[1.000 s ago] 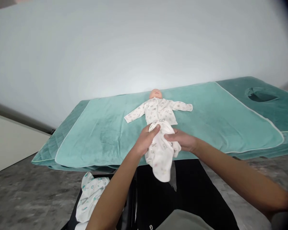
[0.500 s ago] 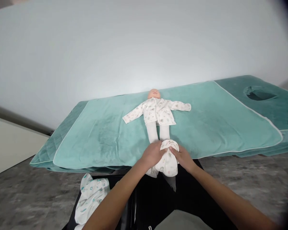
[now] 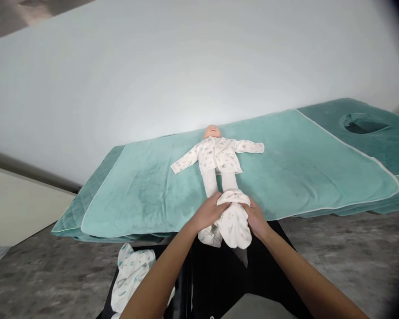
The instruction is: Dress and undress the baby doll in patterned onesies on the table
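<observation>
A baby doll [image 3: 213,131] lies on its back on a green-covered bed, head toward the wall and legs toward me. It wears a white printed jacket [image 3: 216,153] with both sleeves stretched out to the sides. White printed baby trousers [image 3: 234,226] are around the doll's lower legs, their waistband bunched at the bed's near edge. My left hand [image 3: 211,212] grips the left side of that waistband, fingers closed. On the right side my right hand [image 3: 254,217] pinches the same waistband. The doll's feet are hidden inside the cloth.
The bed [image 3: 136,195] stands against a pale wall [image 3: 186,66], with a face hole [image 3: 365,124] at its right end. A white garment with green print [image 3: 131,274] lies on a black surface at lower left. A cream panel [image 3: 23,204] stands at far left.
The waistband has been spread wider and pulled slightly up the doll's legs, with both hands moving a little apart. The view has shifted slightly.
</observation>
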`<action>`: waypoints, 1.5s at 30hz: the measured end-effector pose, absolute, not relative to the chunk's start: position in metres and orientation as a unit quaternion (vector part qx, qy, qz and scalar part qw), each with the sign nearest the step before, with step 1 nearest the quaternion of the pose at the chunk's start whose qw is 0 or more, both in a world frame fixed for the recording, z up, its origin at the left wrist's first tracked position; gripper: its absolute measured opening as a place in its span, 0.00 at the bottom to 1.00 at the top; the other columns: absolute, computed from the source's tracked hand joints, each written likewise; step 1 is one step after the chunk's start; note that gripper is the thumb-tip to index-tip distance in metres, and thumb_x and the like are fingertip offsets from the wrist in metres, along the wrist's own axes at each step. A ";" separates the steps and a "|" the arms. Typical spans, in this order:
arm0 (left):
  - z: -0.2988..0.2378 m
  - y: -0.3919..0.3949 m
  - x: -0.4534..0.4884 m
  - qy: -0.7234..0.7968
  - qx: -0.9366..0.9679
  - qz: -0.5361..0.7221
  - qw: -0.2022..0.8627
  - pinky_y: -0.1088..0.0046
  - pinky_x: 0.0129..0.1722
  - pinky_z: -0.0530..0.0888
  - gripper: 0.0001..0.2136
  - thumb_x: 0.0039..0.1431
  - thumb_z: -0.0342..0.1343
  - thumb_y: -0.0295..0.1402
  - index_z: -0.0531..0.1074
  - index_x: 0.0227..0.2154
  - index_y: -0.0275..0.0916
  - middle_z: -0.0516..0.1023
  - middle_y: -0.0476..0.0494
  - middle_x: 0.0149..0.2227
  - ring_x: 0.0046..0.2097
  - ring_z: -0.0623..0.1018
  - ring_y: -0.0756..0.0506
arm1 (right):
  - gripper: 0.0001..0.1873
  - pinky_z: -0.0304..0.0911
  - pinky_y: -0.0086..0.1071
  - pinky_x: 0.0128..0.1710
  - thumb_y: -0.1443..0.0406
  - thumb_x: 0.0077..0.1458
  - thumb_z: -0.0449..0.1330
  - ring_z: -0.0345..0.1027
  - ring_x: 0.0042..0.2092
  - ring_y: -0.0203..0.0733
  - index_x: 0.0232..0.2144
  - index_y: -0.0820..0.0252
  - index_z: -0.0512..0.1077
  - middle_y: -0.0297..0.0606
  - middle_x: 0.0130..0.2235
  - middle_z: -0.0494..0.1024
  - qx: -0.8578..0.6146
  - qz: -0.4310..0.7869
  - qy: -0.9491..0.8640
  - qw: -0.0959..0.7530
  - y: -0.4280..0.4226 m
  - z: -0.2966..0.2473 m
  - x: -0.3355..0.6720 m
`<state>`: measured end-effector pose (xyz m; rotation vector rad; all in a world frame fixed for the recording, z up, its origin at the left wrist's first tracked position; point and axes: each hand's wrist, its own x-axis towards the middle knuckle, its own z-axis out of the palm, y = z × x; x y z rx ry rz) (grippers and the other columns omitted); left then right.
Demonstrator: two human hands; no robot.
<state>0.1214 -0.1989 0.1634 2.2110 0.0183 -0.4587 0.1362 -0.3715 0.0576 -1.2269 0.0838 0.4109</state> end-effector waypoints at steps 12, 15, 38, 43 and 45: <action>0.162 -0.197 0.224 0.035 0.888 -0.079 0.451 0.73 0.28 0.68 0.14 0.54 0.61 0.46 0.69 0.31 0.40 0.72 0.46 0.29 0.32 0.73 0.45 | 0.16 0.63 0.40 0.43 0.51 0.51 0.60 0.68 0.42 0.49 0.35 0.56 0.70 0.37 0.38 0.77 -0.710 0.045 -0.023 0.702 -0.374 0.068 0.239; 0.162 -0.196 0.238 0.060 0.872 -0.069 0.481 0.75 0.23 0.67 0.16 0.50 0.64 0.46 0.70 0.33 0.39 0.71 0.47 0.30 0.29 0.71 0.48 | 0.19 0.63 0.39 0.46 0.50 0.49 0.60 0.69 0.44 0.49 0.37 0.58 0.72 0.38 0.41 0.78 -0.707 0.056 -0.051 0.703 -0.375 0.067 0.262; 0.206 -0.198 0.296 0.031 0.644 -0.104 0.758 0.69 0.37 0.73 0.16 0.54 0.63 0.45 0.75 0.35 0.35 0.77 0.43 0.33 0.36 0.77 0.45 | 0.16 0.63 0.35 0.50 0.60 0.49 0.60 0.68 0.48 0.44 0.42 0.55 0.70 0.34 0.47 0.75 -0.565 0.030 -0.036 0.824 -0.386 0.043 0.302; 0.223 -0.189 0.290 -0.032 0.759 -0.152 0.632 0.73 0.33 0.67 0.09 0.52 0.64 0.37 0.75 0.33 0.37 0.75 0.46 0.33 0.35 0.73 0.47 | 0.15 0.63 0.37 0.51 0.62 0.47 0.60 0.69 0.48 0.45 0.40 0.55 0.72 0.35 0.46 0.76 -0.553 0.011 -0.018 0.833 -0.394 0.039 0.307; 0.213 -0.184 0.289 -0.052 0.804 -0.123 0.579 0.74 0.35 0.67 0.09 0.53 0.64 0.37 0.75 0.33 0.38 0.75 0.47 0.34 0.36 0.73 0.47 | 0.16 0.62 0.36 0.50 0.66 0.45 0.59 0.69 0.47 0.44 0.39 0.55 0.73 0.34 0.45 0.77 -0.524 0.002 -0.028 0.851 -0.395 0.037 0.306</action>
